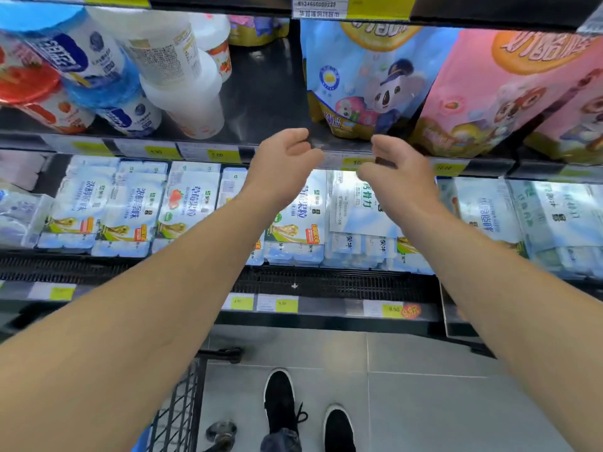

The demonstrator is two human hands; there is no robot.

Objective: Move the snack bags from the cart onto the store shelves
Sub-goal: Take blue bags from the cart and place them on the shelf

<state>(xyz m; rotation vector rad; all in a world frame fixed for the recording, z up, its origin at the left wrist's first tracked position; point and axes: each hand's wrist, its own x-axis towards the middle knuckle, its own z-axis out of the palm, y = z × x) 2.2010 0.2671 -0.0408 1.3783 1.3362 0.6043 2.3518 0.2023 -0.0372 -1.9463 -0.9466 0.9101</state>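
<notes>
Both hands are raised in front of the middle shelf (280, 93), level with its front edge, and neither holds anything. The left hand (284, 164) has its fingers (298, 138) loosely curled over an empty palm; the right hand (396, 172) mirrors it, fingers (380, 164) bent and relaxed, apart from the packaging. Just beyond the right hand a blue snack bag (362, 79) with a koala stands upright on that shelf, with a pink snack bag (496, 93) leaning beside it on the right. To their left the shelf has a bare dark gap, then tipped yogurt bottles (169, 70). Below, on the lower shelf, lie rows of milk packs (130, 207). Only a corner of the cart (182, 406) shows at the bottom, and whether bags remain in it cannot be told. This reads as the interval between placements: a bag stands shelved, hands free. The next move probably calls for turning down to the cart, gripping another bag, and standing it in the gap beside the blue one without toppling its neighbours.
</notes>
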